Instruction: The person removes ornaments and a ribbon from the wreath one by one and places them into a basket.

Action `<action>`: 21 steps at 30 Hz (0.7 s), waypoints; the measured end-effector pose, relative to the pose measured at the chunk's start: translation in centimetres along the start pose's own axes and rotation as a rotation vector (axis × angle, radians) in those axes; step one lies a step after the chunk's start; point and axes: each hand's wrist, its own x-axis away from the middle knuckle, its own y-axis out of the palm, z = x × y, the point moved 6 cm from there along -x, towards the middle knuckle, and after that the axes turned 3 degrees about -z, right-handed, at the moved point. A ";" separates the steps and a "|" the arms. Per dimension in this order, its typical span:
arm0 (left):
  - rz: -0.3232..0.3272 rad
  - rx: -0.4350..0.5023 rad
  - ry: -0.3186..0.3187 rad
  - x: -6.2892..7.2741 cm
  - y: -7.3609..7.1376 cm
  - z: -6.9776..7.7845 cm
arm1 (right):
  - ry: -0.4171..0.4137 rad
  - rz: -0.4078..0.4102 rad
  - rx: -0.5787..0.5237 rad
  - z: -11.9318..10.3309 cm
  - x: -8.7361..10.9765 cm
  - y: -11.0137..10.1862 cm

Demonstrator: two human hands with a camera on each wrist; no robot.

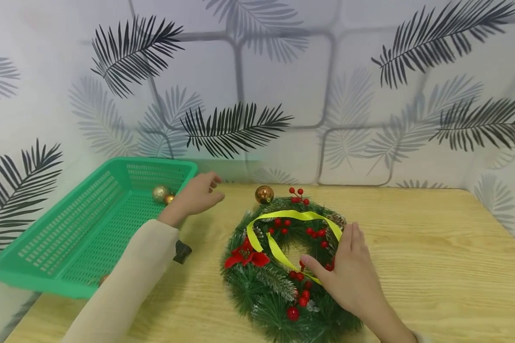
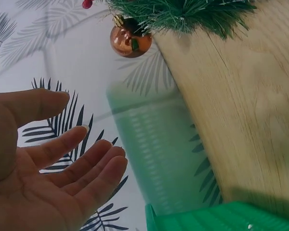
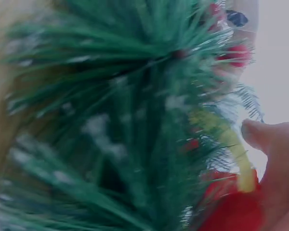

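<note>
A green wreath (image 1: 279, 295) with red berries, a red flower (image 1: 245, 255) and frosted sprigs lies on the table. Over its ring loops a yellow ribbon (image 1: 283, 216). My right hand (image 1: 353, 276) rests on the wreath's right side, fingers straight and thumb spread across the ribbon. Between the basket and the wreath, my left hand (image 1: 197, 194) hovers with loosely bent fingers; the left wrist view shows its palm with nothing in it. A shiny copper bauble (image 1: 264, 195) sits at the wreath's far edge, also seen in the left wrist view as a round ornament (image 2: 130, 41).
To the left stands a green plastic basket (image 1: 86, 228) with a glittery gold bauble (image 1: 160, 194) and a smaller gold one (image 1: 169, 198) inside. Behind the wooden table (image 1: 433, 247) rises a wall (image 1: 283, 85) with a feather pattern.
</note>
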 end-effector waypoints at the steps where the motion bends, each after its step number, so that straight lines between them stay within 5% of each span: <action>1: -0.002 0.001 -0.003 -0.1 0.2 0.1 | 0.004 0.011 0.015 0.1 -0.1 0.1; 11: -0.020 0.059 -0.017 -1.5 1.9 0.9 | 0.011 -0.013 0.116 1.4 -1.4 1.1; 21: -0.026 0.091 -0.035 -2.1 3.1 1.0 | -0.083 0.025 0.143 1.4 -2.6 1.1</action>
